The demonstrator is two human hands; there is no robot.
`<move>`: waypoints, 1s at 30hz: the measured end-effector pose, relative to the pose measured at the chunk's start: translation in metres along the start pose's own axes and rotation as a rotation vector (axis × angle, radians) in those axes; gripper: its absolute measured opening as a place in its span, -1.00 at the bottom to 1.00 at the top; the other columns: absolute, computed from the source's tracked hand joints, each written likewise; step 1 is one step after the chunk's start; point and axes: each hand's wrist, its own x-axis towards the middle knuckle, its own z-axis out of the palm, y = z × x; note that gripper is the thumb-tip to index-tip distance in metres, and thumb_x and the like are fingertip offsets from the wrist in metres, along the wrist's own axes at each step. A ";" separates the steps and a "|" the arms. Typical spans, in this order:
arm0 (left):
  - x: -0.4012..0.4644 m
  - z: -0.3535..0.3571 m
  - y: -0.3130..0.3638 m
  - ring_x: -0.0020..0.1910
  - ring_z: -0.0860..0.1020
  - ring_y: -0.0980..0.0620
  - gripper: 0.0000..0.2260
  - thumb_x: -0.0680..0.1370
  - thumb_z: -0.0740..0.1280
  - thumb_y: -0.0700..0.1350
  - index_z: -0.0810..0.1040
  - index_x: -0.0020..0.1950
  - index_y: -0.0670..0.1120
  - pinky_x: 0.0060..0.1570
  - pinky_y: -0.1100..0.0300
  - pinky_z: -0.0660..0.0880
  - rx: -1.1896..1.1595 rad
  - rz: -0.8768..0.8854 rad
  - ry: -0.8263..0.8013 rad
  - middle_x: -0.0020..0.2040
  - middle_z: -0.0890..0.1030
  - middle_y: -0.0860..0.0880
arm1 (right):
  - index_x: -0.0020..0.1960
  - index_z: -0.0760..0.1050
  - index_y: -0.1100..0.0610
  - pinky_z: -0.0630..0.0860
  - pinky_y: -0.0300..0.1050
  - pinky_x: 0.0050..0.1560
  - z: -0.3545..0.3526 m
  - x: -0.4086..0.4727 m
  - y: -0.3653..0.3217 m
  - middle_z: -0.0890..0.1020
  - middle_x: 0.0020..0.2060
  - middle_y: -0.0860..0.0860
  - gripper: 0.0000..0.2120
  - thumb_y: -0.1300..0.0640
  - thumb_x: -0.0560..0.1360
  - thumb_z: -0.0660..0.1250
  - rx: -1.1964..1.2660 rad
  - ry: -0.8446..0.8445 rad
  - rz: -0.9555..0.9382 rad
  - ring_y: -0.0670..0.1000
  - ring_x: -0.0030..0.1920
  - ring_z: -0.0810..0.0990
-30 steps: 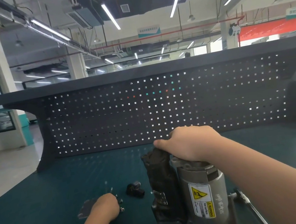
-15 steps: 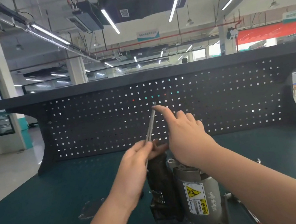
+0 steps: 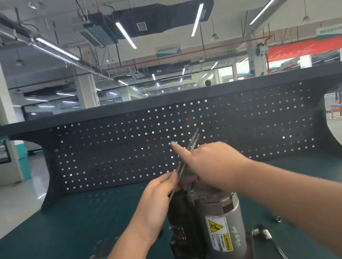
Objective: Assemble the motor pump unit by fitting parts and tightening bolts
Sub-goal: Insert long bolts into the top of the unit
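Bright ceiling strip lights, soft shadows, motion-blurred hands, wide-angle bending at edges

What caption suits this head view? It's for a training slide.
Left hand holds two long bolts above the motor pump unit; right hand reaches for them.

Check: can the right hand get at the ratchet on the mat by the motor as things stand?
Probably yes. The ratchet lies uncovered right of the motor, below the right hand, which is up at the long bolts.

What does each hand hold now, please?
Left hand: its fingers pinch two long thin metal rods.
Right hand: index finger extended, touching the rods; a grip cannot be told.
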 end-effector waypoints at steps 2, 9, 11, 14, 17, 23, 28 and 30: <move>0.001 0.002 0.001 0.08 0.64 0.11 -0.65 0.67 0.13 -0.05 0.69 0.00 -0.12 0.26 0.10 0.43 0.061 0.027 -0.013 0.00 0.72 0.01 | 0.57 -0.24 0.09 0.50 0.01 -0.28 -0.009 -0.003 0.026 0.50 -0.26 -0.01 -0.26 0.30 0.55 0.12 -0.069 -0.028 -0.087 0.10 -0.23 0.54; 0.004 0.013 -0.003 0.03 0.65 0.09 -0.56 0.69 0.08 -0.04 0.52 -0.35 0.06 0.13 0.09 0.47 0.140 0.052 0.068 -0.04 0.72 0.04 | 0.10 0.51 0.02 0.49 -0.18 -0.19 -0.043 -0.027 0.085 0.60 -0.24 -0.03 -0.48 -0.23 0.58 -0.11 0.650 0.425 0.482 -0.06 -0.22 0.57; 0.004 0.016 -0.006 0.05 0.63 0.04 -0.56 0.68 0.09 -0.01 0.58 -0.33 0.15 0.17 0.03 0.48 0.182 0.070 0.122 -0.02 0.71 0.03 | -0.18 0.52 0.09 0.42 -0.31 -0.46 -0.041 -0.026 0.083 0.55 -0.50 -0.06 -0.55 -0.15 0.63 0.03 0.975 0.388 0.610 -0.16 -0.50 0.48; 0.005 0.020 -0.009 0.04 0.59 -0.12 -0.66 0.67 0.11 0.02 0.61 -0.12 -0.04 0.17 -0.11 0.47 0.227 0.091 0.208 -0.01 0.68 -0.12 | -0.31 0.48 0.18 0.31 -0.37 -0.61 -0.028 -0.028 0.070 0.51 -0.63 -0.01 -0.56 -0.02 0.64 0.13 1.154 0.206 0.647 -0.10 -0.66 0.40; 0.006 0.023 -0.011 0.05 0.56 -0.22 -0.65 0.67 0.11 0.02 0.58 -0.07 -0.16 0.15 -0.15 0.44 0.225 0.113 0.230 -0.01 0.64 -0.23 | -0.31 0.46 0.17 0.34 -0.37 -0.60 -0.014 -0.029 0.064 0.51 -0.63 -0.01 -0.57 -0.03 0.63 0.15 1.157 0.135 0.676 -0.08 -0.66 0.41; 0.009 0.026 -0.016 -0.02 0.58 -0.14 -0.65 0.67 0.10 0.01 0.59 -0.08 -0.13 0.09 -0.11 0.46 0.279 0.117 0.269 -0.06 0.65 -0.16 | -0.24 0.45 0.16 0.33 -0.34 -0.58 0.004 -0.031 0.055 0.51 -0.61 -0.06 -0.62 -0.05 0.63 0.13 1.021 0.002 0.618 -0.14 -0.66 0.41; 0.007 0.035 -0.020 -0.02 0.54 0.10 -0.68 0.66 0.06 0.01 0.52 -0.14 -0.03 0.02 0.03 0.47 0.513 0.236 0.358 -0.09 0.63 0.08 | -0.27 0.42 0.14 0.36 -0.33 -0.53 0.000 -0.033 0.054 0.51 -0.52 -0.09 -0.61 -0.06 0.63 0.13 0.863 -0.039 0.535 -0.17 -0.56 0.45; 0.007 0.036 -0.022 -0.03 0.53 0.12 -0.68 0.65 0.05 0.03 0.51 -0.15 -0.03 -0.03 0.07 0.46 0.568 0.275 0.364 -0.12 0.62 0.11 | -0.26 0.39 0.10 0.45 -0.22 -0.32 -0.003 -0.032 0.051 0.55 -0.36 -0.03 -0.65 -0.05 0.63 0.13 0.752 -0.151 0.456 -0.04 -0.33 0.54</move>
